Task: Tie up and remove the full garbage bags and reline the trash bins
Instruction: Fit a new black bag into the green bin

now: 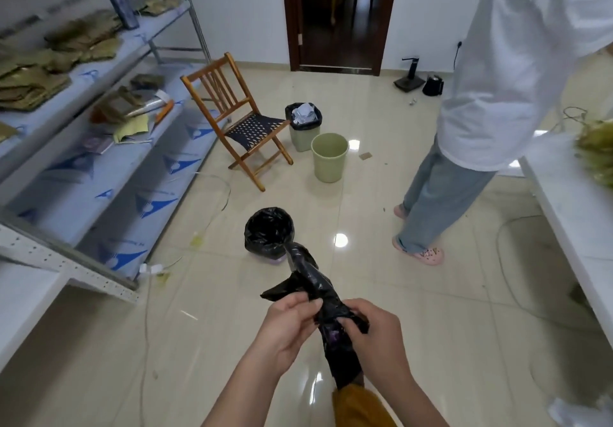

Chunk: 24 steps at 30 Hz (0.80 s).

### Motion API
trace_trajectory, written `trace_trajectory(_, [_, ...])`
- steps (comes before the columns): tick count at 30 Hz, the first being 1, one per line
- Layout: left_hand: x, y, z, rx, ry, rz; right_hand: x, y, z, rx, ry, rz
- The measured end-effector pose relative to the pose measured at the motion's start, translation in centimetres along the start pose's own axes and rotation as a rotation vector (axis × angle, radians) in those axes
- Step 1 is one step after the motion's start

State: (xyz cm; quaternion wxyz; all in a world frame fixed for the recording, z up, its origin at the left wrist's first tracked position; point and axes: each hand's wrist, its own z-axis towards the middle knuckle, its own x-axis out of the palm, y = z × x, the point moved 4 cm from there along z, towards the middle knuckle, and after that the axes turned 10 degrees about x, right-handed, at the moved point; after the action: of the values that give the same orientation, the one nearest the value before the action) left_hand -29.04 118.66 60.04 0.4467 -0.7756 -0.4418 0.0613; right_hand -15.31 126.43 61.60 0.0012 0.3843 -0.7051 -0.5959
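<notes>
- Head view, near: the left hand [292, 322] and the right hand [371, 330] both have a grip clamped on a rolled black plastic garbage bag [318, 294], fingers curled round its bunched film at waist height over the glossy beige tile floor [431, 343].
- The bag's free end points toward a small bin already dressed in a black liner [269, 231], just ahead on the floor.
- Head view, farther back: a bare pale-green plastic bin [329, 157] stands just beside a second green bin with a full black bag of crumpled paper [303, 121], next to a wooden folding chair [242, 118].
- A person in a white shirt and jeans [491, 94] stands to the right, by the white counter [570, 201].
- My judgement — the step is opening a fresh liner. It would go best by rubbing the film between the thumbs to find the mouth, then shaking it out fully before carrying it to the bare bin.
- The full bag is not yet tied.
</notes>
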Motion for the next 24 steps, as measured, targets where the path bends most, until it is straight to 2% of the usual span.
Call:
trace_trajectory(3, [2.3, -3.4, 5.5, -0.022, -0.003, 0.03, -0.7, 1.9, 7.3, -0.019, -0.002, -0.004])
trace_trajectory(6, [5.2, -6.9, 10.1, -0.064, 0.083, 0.102, -2.0, 4.7, 14.3, -0.04, 0.037, -0.037])
trace_trajectory(10, [8.0, -12.3, 15.9, -0.022, 0.164, 0.082, -2.7, 8.7, 23.0, -0.09, 0.081, -0.076])
trace_trajectory(16, [8.3, -19.1, 26.3, 0.002, 0.155, 0.114, 0.5, 12.1, 34.0, -0.069, 0.096, -0.082])
trace_trajectory(24, [9.0, -29.8, 40.2, -0.001, 0.28, 0.128, 4.4, 18.5, 46.5, 0.021, 0.076, -0.096])
